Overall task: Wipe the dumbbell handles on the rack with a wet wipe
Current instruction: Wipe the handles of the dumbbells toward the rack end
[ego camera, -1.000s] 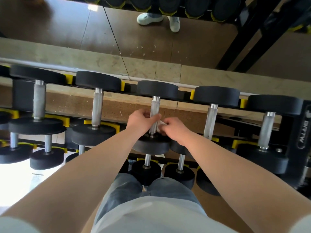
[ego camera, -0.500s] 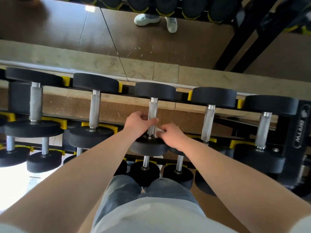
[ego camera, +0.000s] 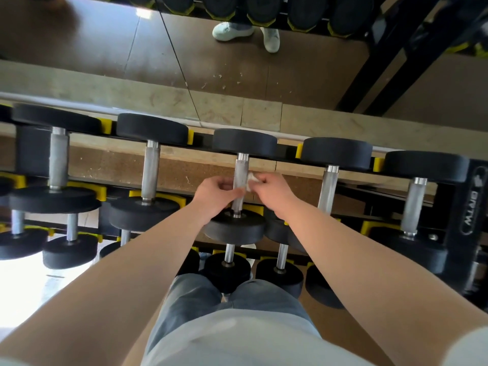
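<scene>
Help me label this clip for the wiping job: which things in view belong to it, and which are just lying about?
Belongs to the job: wet wipe, pinched by the right hand; middle dumbbell handle, gripped by the left hand; other handles on the rack.
Just there: rack post; yellow cradles; white shoes at the top.

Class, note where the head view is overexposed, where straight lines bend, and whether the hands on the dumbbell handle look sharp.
Head view: floor at lower left blown out white; small glare spot on the mirror; rack row bows from wide-angle distortion; left hand, right hand, wet wipe and handle fairly sharp.
</scene>
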